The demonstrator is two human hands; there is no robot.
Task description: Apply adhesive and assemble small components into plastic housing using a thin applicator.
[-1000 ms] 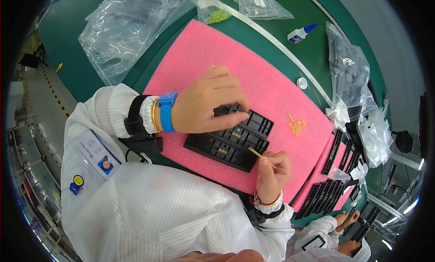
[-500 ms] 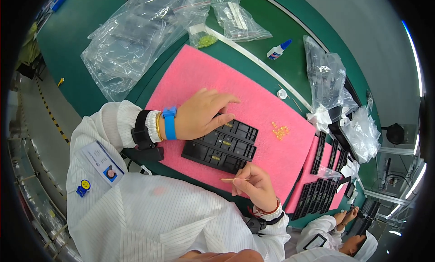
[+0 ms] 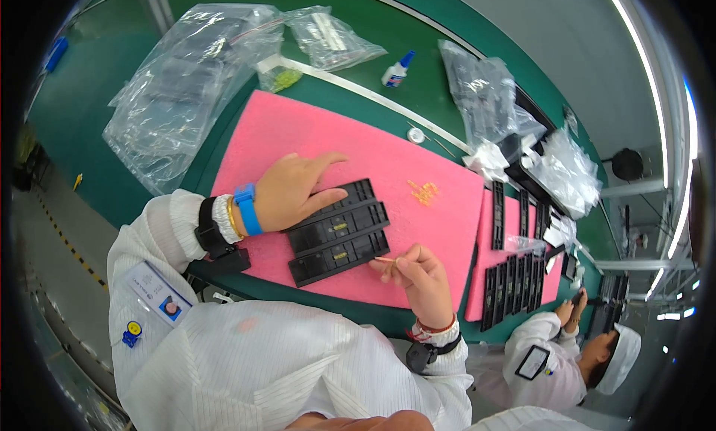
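Three black slotted plastic strips [image 3: 339,259] lie side by side on a pink foam sheet [image 3: 253,140]; the lower two show a small yellow piece at mid-length. My left hand [image 3: 292,194] rests at the left end of the farthest strip, index finger and thumb stretched apart, its other fingers partly hidden. At the strips' lower right, my right hand [image 3: 424,282] pinches a thin toothpick-like wooden stick [image 3: 384,259], its tip pointing left near the closest strip's end. Small yellow pieces [image 3: 424,193] sit in a loose cluster on the foam, right of the strips.
Clear plastic bags [image 3: 190,80] lie at the far left, beside a small bag of green bits [image 3: 285,79]. A glue bottle [image 3: 397,71] and a small white cap [image 3: 415,135] stand beyond the foam. More black strips [image 3: 514,285] lie right; a co-worker [image 3: 548,356] sits beyond.
The whole view has shifted, so the table appears further left. My right hand has brought the stick closer to the nearest strip's right end. My left hand stays at the strips.
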